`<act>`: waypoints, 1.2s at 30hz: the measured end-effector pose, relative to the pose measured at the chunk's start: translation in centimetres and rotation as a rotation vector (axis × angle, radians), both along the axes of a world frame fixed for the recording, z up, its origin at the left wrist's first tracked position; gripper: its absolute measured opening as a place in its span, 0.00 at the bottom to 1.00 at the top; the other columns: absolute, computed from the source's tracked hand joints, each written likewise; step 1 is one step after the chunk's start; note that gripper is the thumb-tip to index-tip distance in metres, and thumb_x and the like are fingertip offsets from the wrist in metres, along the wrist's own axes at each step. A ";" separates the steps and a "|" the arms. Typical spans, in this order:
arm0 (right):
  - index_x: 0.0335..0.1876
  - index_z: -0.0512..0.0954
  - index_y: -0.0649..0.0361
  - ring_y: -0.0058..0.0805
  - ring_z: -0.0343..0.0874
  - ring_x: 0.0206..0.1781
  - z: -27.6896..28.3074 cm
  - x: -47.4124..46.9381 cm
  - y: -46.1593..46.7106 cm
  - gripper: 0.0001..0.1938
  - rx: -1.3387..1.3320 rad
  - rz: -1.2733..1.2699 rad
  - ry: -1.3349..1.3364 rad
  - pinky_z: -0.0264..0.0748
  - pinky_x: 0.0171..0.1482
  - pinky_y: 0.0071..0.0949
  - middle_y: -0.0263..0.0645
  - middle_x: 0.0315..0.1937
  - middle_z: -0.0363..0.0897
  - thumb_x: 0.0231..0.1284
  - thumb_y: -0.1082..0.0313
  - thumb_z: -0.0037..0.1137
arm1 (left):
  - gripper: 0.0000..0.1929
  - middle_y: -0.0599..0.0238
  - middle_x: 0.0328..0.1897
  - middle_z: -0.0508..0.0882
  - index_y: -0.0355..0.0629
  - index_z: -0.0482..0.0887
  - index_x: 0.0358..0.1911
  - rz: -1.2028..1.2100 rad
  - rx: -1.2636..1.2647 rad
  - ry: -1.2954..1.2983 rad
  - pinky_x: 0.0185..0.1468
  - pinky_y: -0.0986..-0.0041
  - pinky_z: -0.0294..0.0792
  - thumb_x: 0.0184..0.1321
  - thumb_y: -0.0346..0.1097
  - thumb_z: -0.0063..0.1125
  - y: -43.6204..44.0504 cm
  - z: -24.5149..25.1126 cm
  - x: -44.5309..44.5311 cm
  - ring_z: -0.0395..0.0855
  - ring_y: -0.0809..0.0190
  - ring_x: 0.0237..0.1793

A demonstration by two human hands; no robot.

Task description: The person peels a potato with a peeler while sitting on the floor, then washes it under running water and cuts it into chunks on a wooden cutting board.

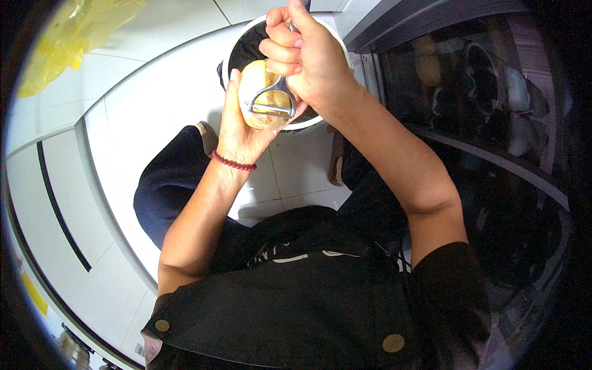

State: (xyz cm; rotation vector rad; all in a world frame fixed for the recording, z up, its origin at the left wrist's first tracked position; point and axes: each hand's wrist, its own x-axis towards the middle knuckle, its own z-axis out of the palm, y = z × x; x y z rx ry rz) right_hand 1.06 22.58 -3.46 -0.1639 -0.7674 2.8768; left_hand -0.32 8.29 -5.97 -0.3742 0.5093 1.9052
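My left hand [238, 134] holds a large, partly peeled potato [252, 90], its fingers wrapped around the sides and underneath. Pale, smooth flesh shows on the left of it, and some brownish skin remains on the lower right. In my right hand [310, 60] is the handle of a metal Y-shaped peeler [280, 87], gripped in a fist. The peeler's blade lies across the lower part of the potato. Both hands are above a round, white-rimmed bin [311, 123] lined with a black bag [243, 45].
White cabinets [69, 194] stand at the left, and a yellow plastic bag [74, 37] is at the upper left. A dark, glossy reflective panel [462, 83] is at the right. Light floor tiles [259, 185] show between my legs below the bin.
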 end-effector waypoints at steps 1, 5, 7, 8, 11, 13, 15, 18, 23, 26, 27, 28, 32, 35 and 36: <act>0.33 0.68 0.59 0.13 0.45 0.14 -0.2 0.0 -0.1 0.20 -0.022 0.009 0.005 0.44 0.16 0.17 0.21 0.13 0.49 0.73 0.50 0.33 | 0.32 0.51 0.54 0.76 0.42 0.70 0.57 0.003 0.004 0.004 0.61 0.48 0.68 0.63 0.64 0.43 0.0 0.0 0.0 0.77 0.51 0.51; 0.33 0.68 0.59 0.13 0.45 0.14 -1.0 -0.2 0.0 0.20 -0.045 -0.019 -0.036 0.44 0.16 0.17 0.22 0.13 0.49 0.73 0.51 0.34 | 0.31 0.53 0.53 0.77 0.44 0.71 0.57 -0.007 -0.002 -0.017 0.61 0.48 0.68 0.63 0.64 0.44 0.0 -0.4 0.1 0.77 0.52 0.51; 0.33 0.68 0.59 0.13 0.45 0.14 -1.5 -0.4 0.0 0.20 -0.044 -0.044 -0.065 0.44 0.16 0.18 0.22 0.13 0.50 0.73 0.50 0.34 | 0.31 0.54 0.53 0.77 0.45 0.71 0.57 -0.013 -0.014 -0.057 0.60 0.49 0.69 0.63 0.64 0.44 -0.2 -0.5 0.1 0.77 0.52 0.51; 0.33 0.68 0.59 0.13 0.45 0.14 -1.8 -0.6 0.0 0.20 -0.054 -0.046 -0.068 0.44 0.16 0.18 0.22 0.13 0.50 0.72 0.50 0.34 | 0.31 0.55 0.53 0.77 0.46 0.71 0.57 -0.025 0.015 -0.037 0.60 0.49 0.69 0.63 0.64 0.44 -0.2 -0.6 0.0 0.77 0.52 0.52; 0.33 0.68 0.59 0.13 0.45 0.14 -2.3 -1.1 0.3 0.20 -0.068 -0.031 -0.055 0.44 0.15 0.18 0.22 0.13 0.50 0.72 0.50 0.35 | 0.31 0.55 0.52 0.77 0.46 0.71 0.57 -0.039 -0.041 -0.002 0.58 0.50 0.71 0.63 0.64 0.44 -0.4 -0.8 0.0 0.77 0.52 0.51; 0.33 0.68 0.59 0.13 0.46 0.13 -2.4 -1.5 1.1 0.20 -0.039 -0.064 -0.059 0.44 0.15 0.18 0.22 0.13 0.51 0.72 0.50 0.35 | 0.32 0.53 0.50 0.77 0.43 0.71 0.57 -0.053 -0.034 0.042 0.57 0.52 0.72 0.63 0.64 0.43 -0.4 -0.9 0.0 0.78 0.52 0.49; 0.33 0.67 0.60 0.13 0.46 0.13 -2.4 -1.9 2.6 0.20 0.026 -0.141 -0.084 0.44 0.15 0.18 0.22 0.13 0.51 0.72 0.50 0.35 | 0.33 0.50 0.47 0.77 0.40 0.70 0.57 -0.113 0.090 0.004 0.56 0.53 0.73 0.63 0.65 0.43 -0.4 -0.9 0.1 0.78 0.52 0.47; 0.30 0.66 0.59 0.15 0.50 0.13 -3.2 -2.0 4.4 0.18 0.007 -0.211 -0.184 0.48 0.15 0.18 0.23 0.13 0.54 0.74 0.55 0.34 | 0.35 0.48 0.44 0.76 0.36 0.68 0.57 -0.144 0.121 0.021 0.54 0.55 0.73 0.63 0.65 0.42 -0.3 -1.0 0.1 0.78 0.51 0.44; 0.32 0.66 0.61 0.14 0.47 0.14 -6.5 -3.7 4.9 0.18 -0.077 -0.183 -0.079 0.45 0.15 0.19 0.24 0.14 0.52 0.71 0.53 0.36 | 0.36 0.50 0.45 0.72 0.39 0.67 0.59 -0.159 0.080 0.003 0.54 0.59 0.71 0.62 0.66 0.41 -0.3 -0.9 -0.1 0.73 0.54 0.42; 0.31 0.66 0.61 0.15 0.48 0.14 -7.2 -3.9 5.9 0.16 0.054 -0.361 -0.209 0.46 0.15 0.20 0.25 0.14 0.53 0.70 0.55 0.37 | 0.36 0.50 0.45 0.72 0.40 0.67 0.59 -0.178 0.120 0.000 0.54 0.60 0.71 0.62 0.66 0.41 -0.3 -0.8 -0.1 0.72 0.54 0.41; 0.31 0.66 0.61 0.15 0.47 0.13 -7.0 -3.8 6.3 0.16 0.064 -0.419 -0.201 0.46 0.15 0.20 0.25 0.14 0.52 0.70 0.56 0.38 | 0.35 0.50 0.45 0.72 0.40 0.67 0.59 -0.182 0.137 0.000 0.54 0.60 0.71 0.62 0.66 0.41 -0.3 -0.9 -0.1 0.72 0.54 0.41; 0.31 0.65 0.61 0.16 0.47 0.13 -6.4 -3.7 6.5 0.16 0.074 -0.476 -0.193 0.45 0.15 0.21 0.25 0.14 0.52 0.69 0.56 0.38 | 0.35 0.50 0.45 0.72 0.40 0.67 0.59 -0.192 0.164 -0.005 0.54 0.60 0.71 0.62 0.65 0.42 -0.3 -0.9 -0.1 0.72 0.54 0.41; 0.29 0.65 0.59 0.16 0.51 0.13 -3.3 -2.2 5.4 0.16 0.038 -0.373 -0.202 0.48 0.15 0.19 0.24 0.13 0.55 0.72 0.57 0.37 | 0.36 0.49 0.45 0.73 0.40 0.68 0.59 -0.103 0.126 -0.044 0.54 0.60 0.72 0.62 0.66 0.42 -0.2 -1.5 -0.3 0.73 0.53 0.42; 0.29 0.66 0.58 0.16 0.52 0.13 -1.2 -0.6 3.6 0.15 0.220 -0.219 -0.206 0.49 0.15 0.18 0.23 0.13 0.56 0.73 0.59 0.36 | 0.35 0.48 0.44 0.75 0.39 0.69 0.58 -0.090 0.061 -0.030 0.54 0.59 0.73 0.62 0.66 0.43 -0.2 -1.9 -0.4 0.75 0.52 0.42; 0.30 0.69 0.60 0.15 0.53 0.13 -0.6 -0.6 3.6 0.14 0.347 -0.203 -0.134 0.49 0.15 0.20 0.23 0.12 0.55 0.67 0.59 0.45 | 0.35 0.48 0.43 0.76 0.39 0.70 0.56 -0.088 0.059 -0.034 0.53 0.58 0.74 0.62 0.66 0.43 -0.2 -2.0 -0.3 0.77 0.52 0.41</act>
